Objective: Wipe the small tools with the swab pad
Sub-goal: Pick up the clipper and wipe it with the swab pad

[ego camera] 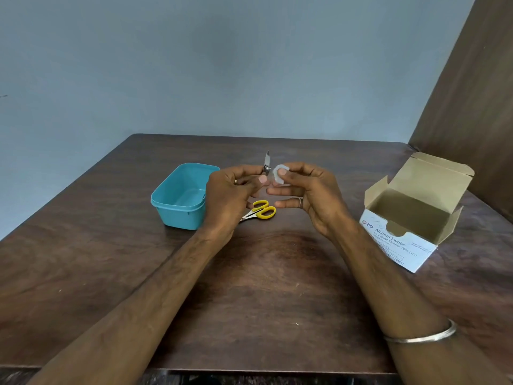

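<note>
Pinched in left hand (233, 190): small metal nail clipper (267, 163), tip up, above table (111, 273). Right hand (311, 193) fingertips clamp white swab pad (279, 175), just beside clipper, not touching. Yellow scissors (262, 210) lie on table under hands, next to teal tub (180, 195). Open swab box (410, 218) at right.

A single head-worn camera is looking forward and down over the surface (263, 287), taking in the wall behind. It is sitting close, with both forearms reaching in from the bottom edge
</note>
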